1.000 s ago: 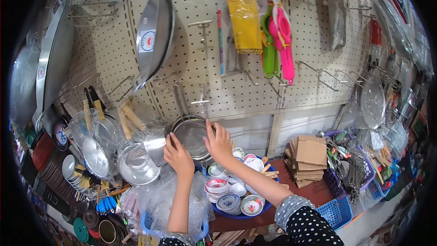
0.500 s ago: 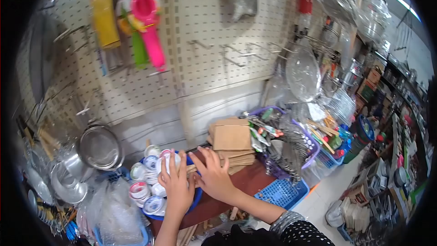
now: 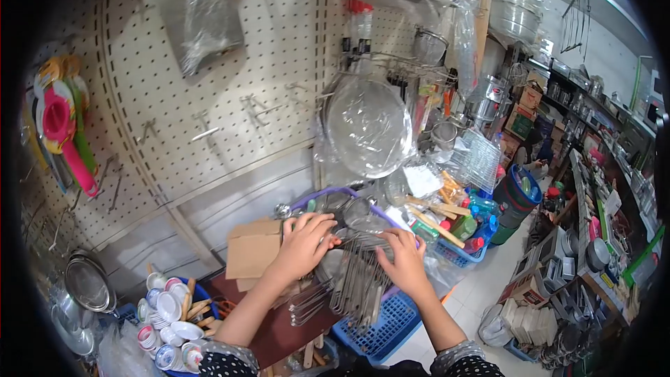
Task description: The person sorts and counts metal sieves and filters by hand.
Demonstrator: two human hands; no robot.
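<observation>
My left hand is at the left side of a purple-rimmed basket, its fingers bent inward and closed. What they hold, if anything, is hidden behind the hand. My right hand curls its fingers and thumb around the right side of a bundle of metal wire-handled utensils. The bundle's looped ends hang over the basket's front, toward me. Other shiny metal utensils lie behind it in the basket. To the left of my left hand are flat brown cardboard pieces.
A blue basket sits below the bundle. At the lower left, a blue tub holds white cups, small dishes and wooden handles. Bottles and wooden-handled tools fill another blue basket on the right. A wrapped round strainer hangs from the pegboard.
Both hands have moved right, from the tub of cups to the purple-rimmed basket, and are now farther apart. The view has turned right. The metal bundle now hangs over the basket's front.
</observation>
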